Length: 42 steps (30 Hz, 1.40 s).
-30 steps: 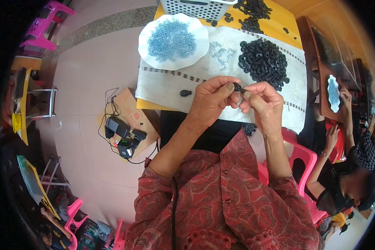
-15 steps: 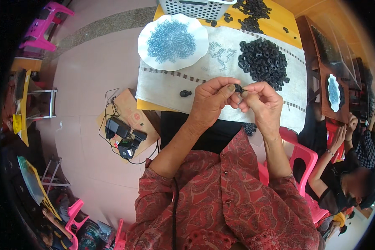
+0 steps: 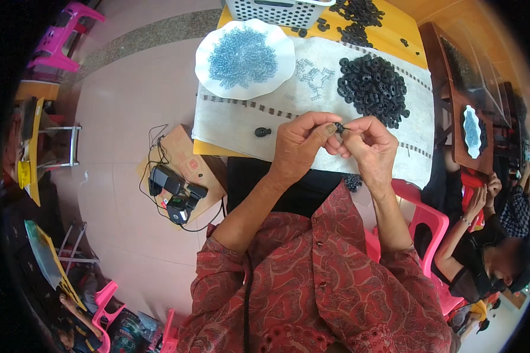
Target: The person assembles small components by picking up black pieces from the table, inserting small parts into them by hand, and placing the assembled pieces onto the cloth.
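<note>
Over the near side of the cloth, my left hand pinches a small black plastic part between thumb and forefinger. From the other side my right hand closes its thumb and fingertips on the same part; whether it also holds a tiny piece is hidden. A single black part with a knob at one end lies on the cloth, left of my left hand. Beyond my hands is a heap of black ring-like parts. Several small metal springs are scattered left of that heap.
A white scalloped plate holds a pile of small springs. Behind it stands a grey perforated basket, with more black parts nearby. A cardboard box with black adapters and cables sits left on the floor. Another person works at right beside a pink chair.
My two hands stay together on the black part, with only slight finger movement. The part is turned a little and sits slightly lower. The person at right has shifted their hands.
</note>
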Each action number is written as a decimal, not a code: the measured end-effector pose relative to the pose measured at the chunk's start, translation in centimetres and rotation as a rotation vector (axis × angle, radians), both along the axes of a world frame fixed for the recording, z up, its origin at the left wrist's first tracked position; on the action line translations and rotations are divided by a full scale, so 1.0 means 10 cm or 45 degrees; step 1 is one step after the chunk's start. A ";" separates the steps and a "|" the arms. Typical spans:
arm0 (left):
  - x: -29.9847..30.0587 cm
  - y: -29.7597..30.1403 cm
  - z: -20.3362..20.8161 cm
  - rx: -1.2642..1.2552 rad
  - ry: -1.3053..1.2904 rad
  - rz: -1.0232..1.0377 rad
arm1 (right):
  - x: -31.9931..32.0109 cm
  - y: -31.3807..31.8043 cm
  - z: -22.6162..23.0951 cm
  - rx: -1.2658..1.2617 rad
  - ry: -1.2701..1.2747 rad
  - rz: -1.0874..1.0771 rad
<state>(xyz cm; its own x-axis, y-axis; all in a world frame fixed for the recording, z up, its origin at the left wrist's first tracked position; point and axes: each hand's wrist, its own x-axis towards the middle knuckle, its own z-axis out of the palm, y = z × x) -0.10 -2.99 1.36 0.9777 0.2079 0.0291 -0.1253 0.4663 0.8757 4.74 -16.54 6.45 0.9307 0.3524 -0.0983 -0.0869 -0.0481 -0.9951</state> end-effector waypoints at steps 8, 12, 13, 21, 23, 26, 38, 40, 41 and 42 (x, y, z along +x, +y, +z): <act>-0.02 -0.08 0.06 0.140 -0.041 0.107 | -0.01 -0.02 -0.02 0.011 0.002 -0.011; -0.02 -0.07 0.05 0.170 -0.011 0.119 | 0.00 0.00 -0.06 0.017 -0.003 0.004; -0.02 -0.06 0.06 0.201 -0.007 0.135 | -0.01 0.01 -0.06 0.016 -0.003 0.004; 0.02 0.05 -0.05 0.034 0.023 0.060 | 0.10 -0.09 -0.04 0.010 0.086 0.202; 0.01 0.06 -0.05 -0.031 0.046 -0.028 | 0.16 -0.13 -0.05 0.077 0.177 0.238; 0.01 0.06 -0.03 -0.075 0.061 -0.037 | 0.22 -0.17 -0.10 0.182 0.305 0.313; 0.00 0.00 -0.07 -0.267 0.065 -0.071 | 0.26 -0.18 -0.24 0.384 0.390 0.323; 0.01 -0.01 -0.08 -0.260 0.054 -0.057 | 0.25 -0.17 -0.24 0.389 0.367 0.309; 0.01 -0.01 -0.09 -0.252 0.042 -0.043 | 0.25 -0.16 -0.25 0.386 0.366 0.302; 0.01 -0.01 -0.09 -0.251 0.042 -0.045 | 0.25 -0.16 -0.26 0.382 0.365 0.295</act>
